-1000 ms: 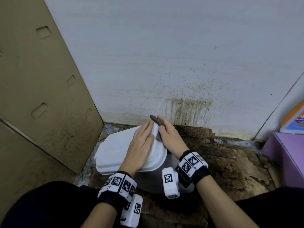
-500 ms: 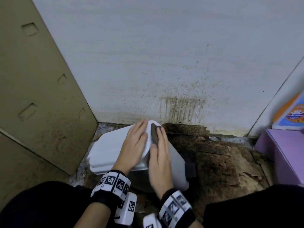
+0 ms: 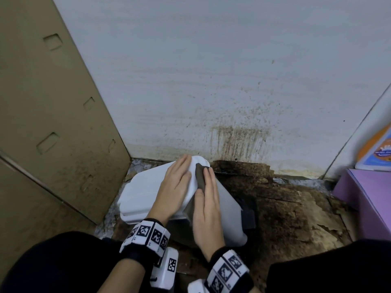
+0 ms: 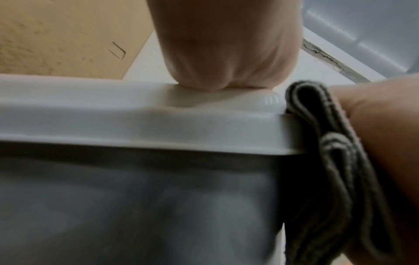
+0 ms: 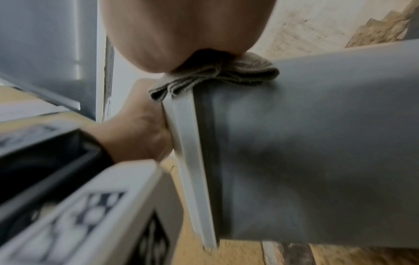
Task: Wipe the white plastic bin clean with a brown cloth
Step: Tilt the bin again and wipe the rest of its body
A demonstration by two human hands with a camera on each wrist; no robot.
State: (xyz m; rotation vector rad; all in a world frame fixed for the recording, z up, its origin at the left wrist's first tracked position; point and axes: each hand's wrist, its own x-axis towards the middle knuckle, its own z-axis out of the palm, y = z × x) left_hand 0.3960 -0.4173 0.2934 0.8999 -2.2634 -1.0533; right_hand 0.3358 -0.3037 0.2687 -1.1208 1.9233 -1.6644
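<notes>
Head view shows the white plastic bin [image 3: 148,193] lying tipped on its side on the floor, its lidded top turned toward the left and its grey-white body [image 3: 228,212] running to the right, close to the foot of the wall. Folded brown cloth [image 3: 200,178] lies against the bin's upper side, just behind the lid's rim, sandwiched under the right hand [image 3: 206,210]. That hand lies flat, fingers straight and together, pressing the cloth onto the bin rather than curling round it; the right wrist view shows the palm bearing down on the folded layers of cloth [image 5: 217,75] on the bin's side [image 5: 317,143]. Left hand [image 3: 173,191] rests flat on the lid, fingers extended toward the wall, thumb alongside, steadying the bin without gripping; in the left wrist view the heel of the palm [image 4: 226,53] sits on the lid's rim [image 4: 158,122], with the cloth's edge [image 4: 322,143] hanging beside the rim. Both wrists wear bands with black-and-white markers [image 3: 148,235].

Floor [image 3: 285,208] under and right of the bin is dark, stained and peeling. Pale wall [image 3: 211,81] behind carries brown speckles and streaks low down. Tan cardboard panel [image 3: 53,123] leans at the left; a purple box [image 3: 368,199] stands at the right edge.
</notes>
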